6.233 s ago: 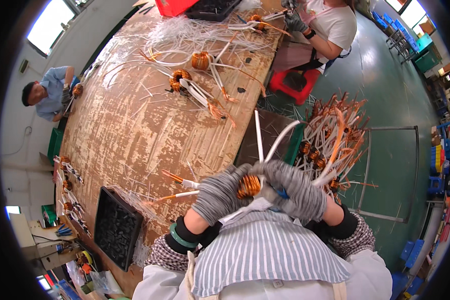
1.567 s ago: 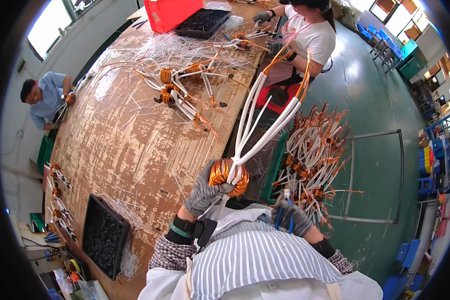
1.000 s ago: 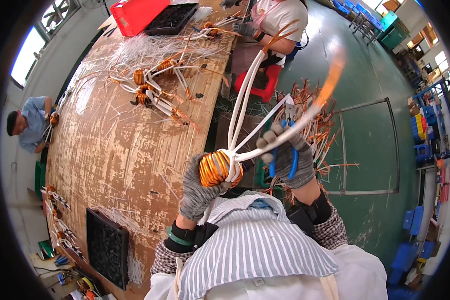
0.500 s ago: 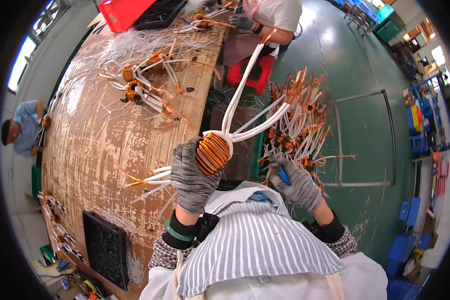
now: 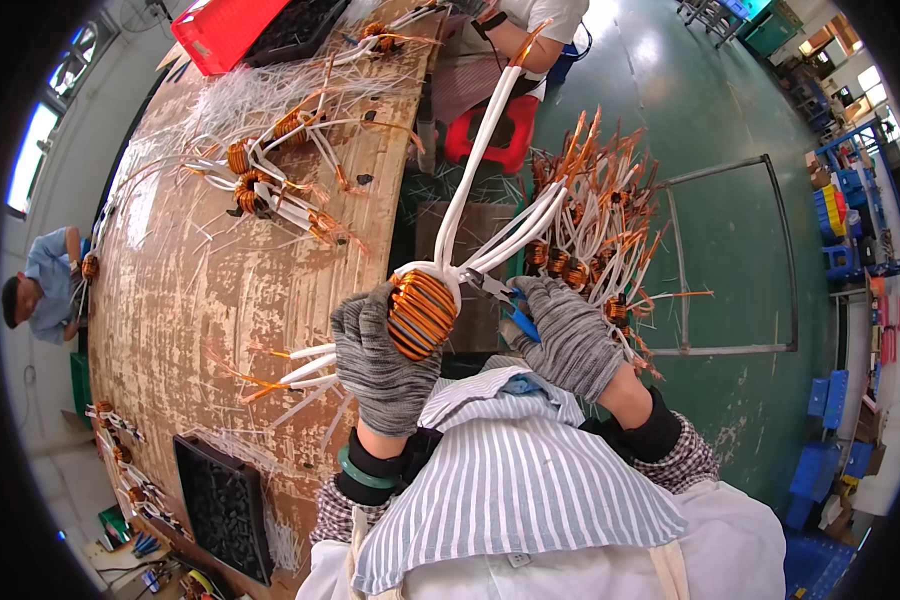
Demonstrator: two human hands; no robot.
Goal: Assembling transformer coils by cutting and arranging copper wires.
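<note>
My gloved left hand [image 5: 385,360] is closed around a copper-wound toroidal coil [image 5: 422,315] with white sleeved leads. One bundle of leads [image 5: 470,190] rises away from me to bare copper ends; another slants right, and more stick out left of the hand. My gloved right hand [image 5: 568,335] grips blue-handled cutters [image 5: 515,312]. Their metal jaws are at the base of the leads, beside the coil's right edge; whether they touch a lead is hard to tell.
The worn wooden table [image 5: 300,250] at left bears other coils [image 5: 245,185], white sleeve scraps and a black tray [image 5: 222,505] of small dark pieces. A heap of coils [image 5: 595,220] stands at right. Across sit a co-worker [image 5: 515,40] and a red stool [image 5: 490,135].
My right hand has moved left and up from the heap, bringing the cutters to the leads by the coil. The left hand still holds the coil, shifted slightly.
</note>
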